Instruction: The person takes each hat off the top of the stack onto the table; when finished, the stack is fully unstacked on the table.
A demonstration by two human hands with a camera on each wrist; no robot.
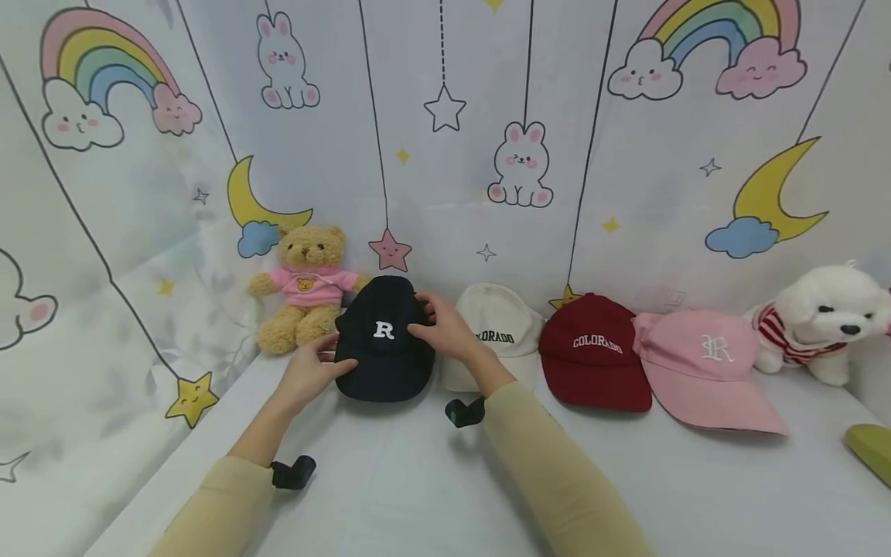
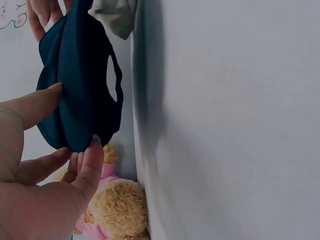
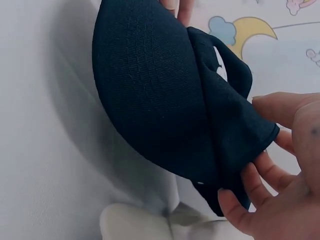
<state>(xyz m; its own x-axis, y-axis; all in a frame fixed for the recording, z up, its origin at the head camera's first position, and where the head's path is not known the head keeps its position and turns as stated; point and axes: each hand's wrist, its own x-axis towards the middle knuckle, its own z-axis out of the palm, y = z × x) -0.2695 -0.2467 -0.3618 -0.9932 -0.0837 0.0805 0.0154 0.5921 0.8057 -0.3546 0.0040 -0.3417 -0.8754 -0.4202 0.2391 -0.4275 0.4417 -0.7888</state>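
Note:
A navy baseball cap (image 1: 385, 371) with a white letter R is held between both hands, its brim low and towards the camera. My left hand (image 1: 309, 375) pinches the cap's left side near the brim; in the left wrist view its thumb and fingertips (image 2: 91, 160) press the dark fabric. On the other side, my right hand (image 1: 448, 329) grips the edge of the crown. The right wrist view shows the cap (image 3: 155, 95) from its brim side, with the right fingers (image 3: 260, 185) curled at its lower edge. Shadow falls on the white surface beside it.
A teddy bear (image 1: 306, 290) in a pink top sits behind the cap's left. To the right stand a cream cap (image 1: 490, 305), a red cap (image 1: 592, 371), a pink cap (image 1: 703, 379) and a white plush dog (image 1: 814, 325). A green object (image 1: 870, 449) lies at the right edge.

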